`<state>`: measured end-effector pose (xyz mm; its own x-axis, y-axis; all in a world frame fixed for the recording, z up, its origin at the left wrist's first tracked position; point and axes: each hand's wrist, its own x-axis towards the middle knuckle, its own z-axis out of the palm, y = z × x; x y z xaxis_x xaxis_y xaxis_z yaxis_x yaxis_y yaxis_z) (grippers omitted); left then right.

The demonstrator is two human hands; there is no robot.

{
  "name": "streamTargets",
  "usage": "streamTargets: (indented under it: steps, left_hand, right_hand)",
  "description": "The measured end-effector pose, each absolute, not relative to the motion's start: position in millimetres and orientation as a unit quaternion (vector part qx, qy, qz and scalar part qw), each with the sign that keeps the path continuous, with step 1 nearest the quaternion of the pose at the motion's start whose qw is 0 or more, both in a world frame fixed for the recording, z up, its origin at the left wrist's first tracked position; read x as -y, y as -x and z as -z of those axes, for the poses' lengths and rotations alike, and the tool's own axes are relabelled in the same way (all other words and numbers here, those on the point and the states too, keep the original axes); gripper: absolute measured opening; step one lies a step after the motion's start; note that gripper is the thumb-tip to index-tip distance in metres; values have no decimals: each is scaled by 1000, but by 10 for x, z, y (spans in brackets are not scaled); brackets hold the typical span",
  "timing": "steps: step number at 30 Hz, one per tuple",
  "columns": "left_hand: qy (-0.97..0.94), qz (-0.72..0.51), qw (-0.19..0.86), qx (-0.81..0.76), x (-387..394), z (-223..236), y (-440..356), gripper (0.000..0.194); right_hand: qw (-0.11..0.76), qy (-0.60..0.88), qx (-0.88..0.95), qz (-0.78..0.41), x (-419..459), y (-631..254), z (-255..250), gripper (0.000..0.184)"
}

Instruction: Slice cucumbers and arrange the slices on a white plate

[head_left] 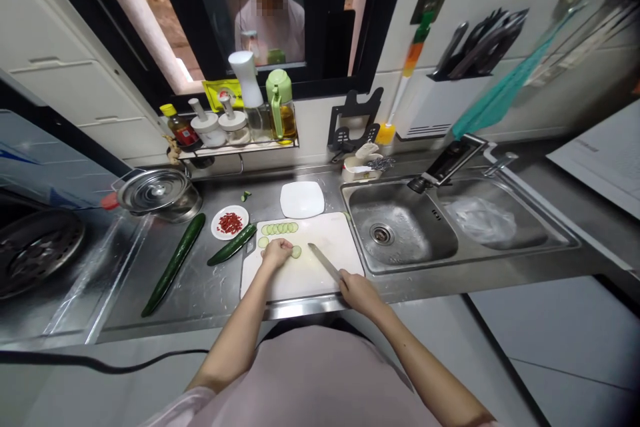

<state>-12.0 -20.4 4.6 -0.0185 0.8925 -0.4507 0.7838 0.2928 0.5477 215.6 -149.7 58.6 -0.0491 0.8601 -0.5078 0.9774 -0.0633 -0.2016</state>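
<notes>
A white cutting board point(320, 280) lies on the counter in front of me. Over its left part my left hand point(276, 255) has its fingers pinched together, with a round cucumber slice point(297, 252) at the fingertips. My right hand point(357, 290) grips a knife point(324, 261) by its handle, the blade pointing up and left across the board, apart from the slices. An overlapping row of cucumber slices point(280, 228) runs along the board's far left side. One more slice lies just left of my left hand. A cut length of cucumber point(233, 245) rests against the board's left edge.
A whole cucumber point(175, 263) lies further left. Behind the board are a plate of small red pieces point(230, 222) and a white square plate point(302, 199). A lidded pot point(160, 193) stands at left. The double sink point(400, 223) is at right; bottles line a shelf point(240, 147).
</notes>
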Motion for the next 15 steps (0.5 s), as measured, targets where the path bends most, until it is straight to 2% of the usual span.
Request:
streamTargets:
  steps: [15]
  left_hand:
    - [-640,-36,267,-720,358,-26,138,25]
  right_hand:
    - [148,-618,-733,242,1452,-1909,-543,26]
